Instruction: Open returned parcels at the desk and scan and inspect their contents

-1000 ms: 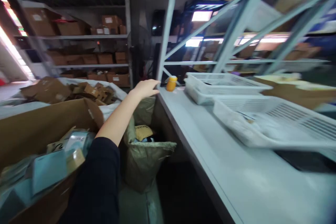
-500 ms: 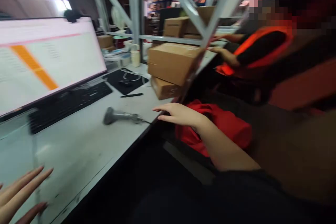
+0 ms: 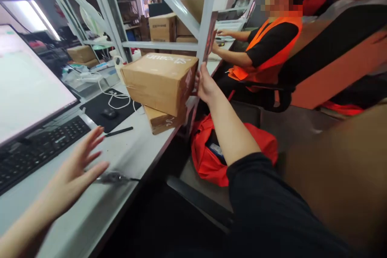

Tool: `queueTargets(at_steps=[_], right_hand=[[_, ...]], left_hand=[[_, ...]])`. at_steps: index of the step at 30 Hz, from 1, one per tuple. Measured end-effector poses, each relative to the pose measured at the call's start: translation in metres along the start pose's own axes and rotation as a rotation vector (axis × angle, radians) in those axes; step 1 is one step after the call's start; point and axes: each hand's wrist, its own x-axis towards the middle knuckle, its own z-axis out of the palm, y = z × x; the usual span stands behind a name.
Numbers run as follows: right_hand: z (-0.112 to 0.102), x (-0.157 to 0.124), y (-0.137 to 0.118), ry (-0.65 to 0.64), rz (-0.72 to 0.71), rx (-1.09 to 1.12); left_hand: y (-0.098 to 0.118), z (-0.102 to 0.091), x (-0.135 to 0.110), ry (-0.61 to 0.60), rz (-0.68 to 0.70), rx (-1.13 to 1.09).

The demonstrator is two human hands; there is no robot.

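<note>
My right hand presses against the right end of a brown cardboard box, which is tilted and lifted off a smaller box beneath it at the desk's edge. Its fingers curl round that end of the box. My left hand hovers open, fingers spread, above the grey desk, just over a dark handheld scanner.
A monitor and black keyboard stand at the left, with a mouse pad, mouse and pen behind. A grey rack post rises beside the boxes. A red bag lies below. A person in an orange vest sits at the back.
The view swung right from shelves to the desk. My right hand rose from the desk edge to the top box, now tilted. My left hand moved in over the scanner.
</note>
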Motion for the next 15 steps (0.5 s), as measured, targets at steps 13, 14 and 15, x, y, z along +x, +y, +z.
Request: queueTargets(at_steps=[13,14,15], right_hand=[[0.102,-0.119,-0.043,0.012,-0.791,-0.547],[0.121,-0.134,-0.047,-0.007,-0.879,-0.560],[0.140,-0.150,-0.052,-0.050,-0.955,-0.567]], left_hand=[[0.039,0.067,0.069,0.255,0.108,-1.117],[0.036,0.057,0.053,0.312,0.153,-1.130],[0.034,0.047,0.035,0.376,0.196,-1.129]])
